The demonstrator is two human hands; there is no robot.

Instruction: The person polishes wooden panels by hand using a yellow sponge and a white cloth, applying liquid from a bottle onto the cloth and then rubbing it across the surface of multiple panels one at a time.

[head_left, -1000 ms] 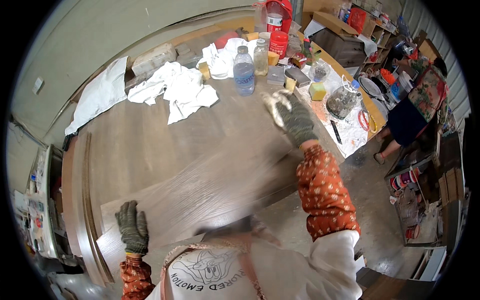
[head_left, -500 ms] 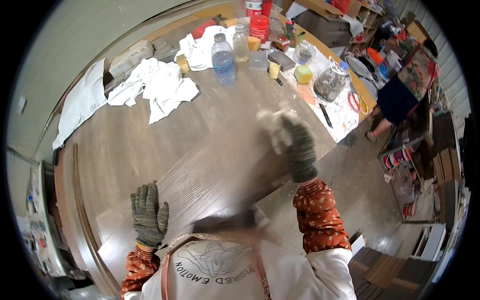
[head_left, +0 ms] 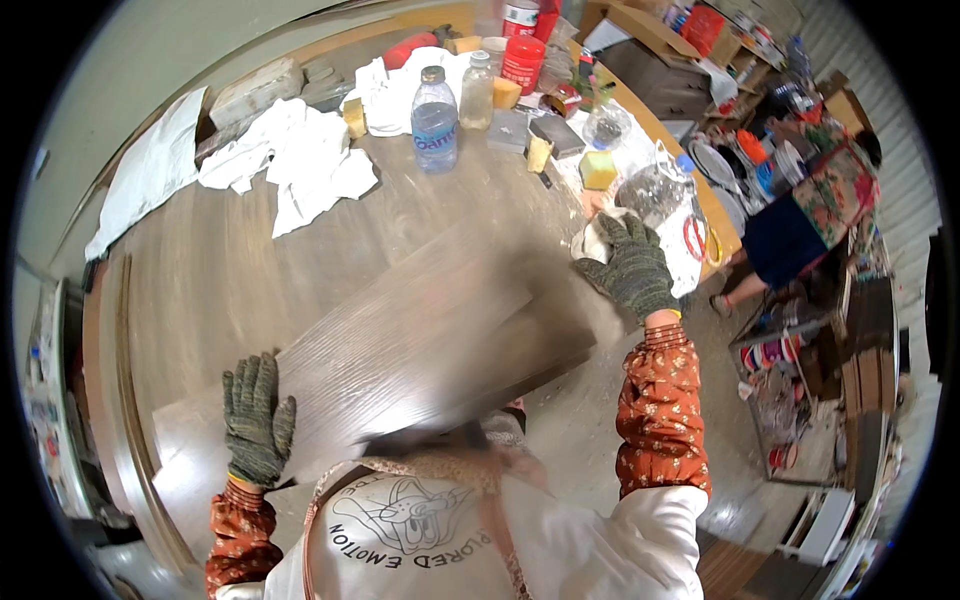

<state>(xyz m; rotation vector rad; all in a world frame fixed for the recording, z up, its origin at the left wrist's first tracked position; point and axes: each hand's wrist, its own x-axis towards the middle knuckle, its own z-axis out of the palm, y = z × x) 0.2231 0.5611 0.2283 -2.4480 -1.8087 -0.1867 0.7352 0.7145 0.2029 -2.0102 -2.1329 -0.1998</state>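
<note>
My left hand (head_left: 258, 420), in a dark green knit glove, lies flat with fingers extended on the near left end of a wood-grained plank (head_left: 375, 335). The plank lies aslant across a large brown table, close to my body, and its right end is smeared by motion. In a matching glove, my right hand (head_left: 640, 270) is at the table's right edge, beyond the plank's right end. Its fingers curl over a bunched white cloth (head_left: 590, 240), next to a stained white sheet (head_left: 686, 268) with a yellow sponge (head_left: 598, 170) at its far side.
A water bottle (head_left: 435, 125), a glass bottle (head_left: 478, 92) and a red can (head_left: 523, 62) stand at the back. White rags (head_left: 320, 175) lie far left; scissors (head_left: 708, 245) and a clear jug (head_left: 655, 190) sit far right. Another person (head_left: 800, 230) is beyond the table.
My right hand has swung right with the white cloth, from over the plank to the stained sheet's near edge. My left hand stays flat on the plank; the whole view has shifted slightly.
</note>
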